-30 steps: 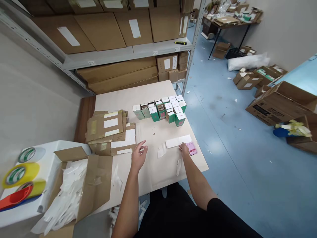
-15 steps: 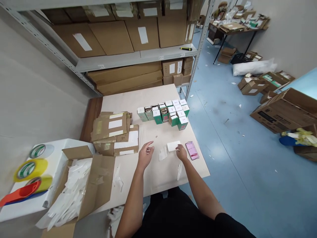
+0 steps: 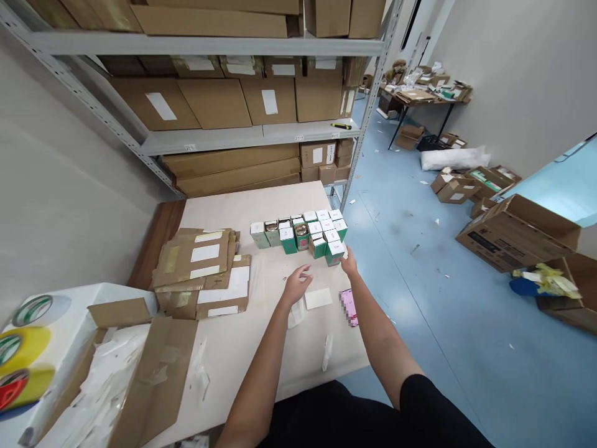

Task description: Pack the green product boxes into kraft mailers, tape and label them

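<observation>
Small green and white boxes [image 3: 309, 244] stand grouped in rows on the table, several of them with open tops. My right hand [image 3: 348, 264] is at the right side of the front corner box [image 3: 334, 254]; its fingers close against that box and are partly hidden. My left hand [image 3: 297, 285] hovers over the table with nothing in it, fingers loosely apart. Just right of it lies a flat white card [image 3: 318, 298]. A crumpled whitish strip [image 3: 295, 316] is below the left hand. The pink-screened phone [image 3: 349, 307] lies by my right forearm.
Flattened cardboard [image 3: 193, 258] is stacked at the left. An open carton [image 3: 153, 379] full of white scraps stands nearer me, beside tape rolls [image 3: 23, 342]. Shelving [image 3: 261, 134] with cartons rises behind the table [image 3: 252, 193]. Opened boxes [image 3: 513, 233] sit on the floor at right.
My right hand has left the white card and moved forward to the front corner box. My left hand has shifted right and a little forward. The view has tilted up.
</observation>
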`<state>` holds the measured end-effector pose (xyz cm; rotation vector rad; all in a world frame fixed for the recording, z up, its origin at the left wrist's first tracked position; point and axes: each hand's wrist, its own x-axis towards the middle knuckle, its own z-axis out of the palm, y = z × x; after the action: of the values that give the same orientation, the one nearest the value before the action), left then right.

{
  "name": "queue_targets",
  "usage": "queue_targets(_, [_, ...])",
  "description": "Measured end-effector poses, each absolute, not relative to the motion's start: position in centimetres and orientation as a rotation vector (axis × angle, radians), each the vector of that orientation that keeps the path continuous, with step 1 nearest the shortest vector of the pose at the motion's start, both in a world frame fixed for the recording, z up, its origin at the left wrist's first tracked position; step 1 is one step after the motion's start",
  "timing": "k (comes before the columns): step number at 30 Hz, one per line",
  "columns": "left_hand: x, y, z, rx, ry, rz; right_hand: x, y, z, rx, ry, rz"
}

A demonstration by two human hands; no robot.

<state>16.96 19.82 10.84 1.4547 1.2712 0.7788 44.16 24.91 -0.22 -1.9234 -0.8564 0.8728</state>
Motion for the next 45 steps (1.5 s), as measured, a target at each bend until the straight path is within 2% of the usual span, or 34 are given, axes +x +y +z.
queue_targets(6, [26.1,25.5,5.4,1.226,1.196,0.543,44.4,25.3,-2.6,-1.682,-0.85,0.955])
queue_targets(12, [29.7,28.1,0.6,1.048,1.028,0.713,43.3,25.5,-3.8,-1.493,-0.746,1.04])
queue_targets(18, [28.4,27.3,-0.6,1.093,1.157,0.889,41.7,23.9,-3.5,-1.428,-0.687,1.066])
queue_targets(27, [19.2,21.1,3.1,1.107,1.4,1.218,32.2,19.6,0.8,-1.388,-0.888,1.023])
queue_targets(34, [7.7,13.0,4.5,1.067,1.578,1.285,21.6,14.2,2.0,-1.305,-1.011,1.231])
queue_targets(42, [-3.5,4.4,3.3,0.973,1.709,1.287,10.8,7.2,-0.9,-1.257,-1.08,1.379])
queue_targets(45, [-6.1,3.0,1.8,0.952,1.709,1.172,8.5,4.6,-2.8,-1.359,-1.039,1.355])
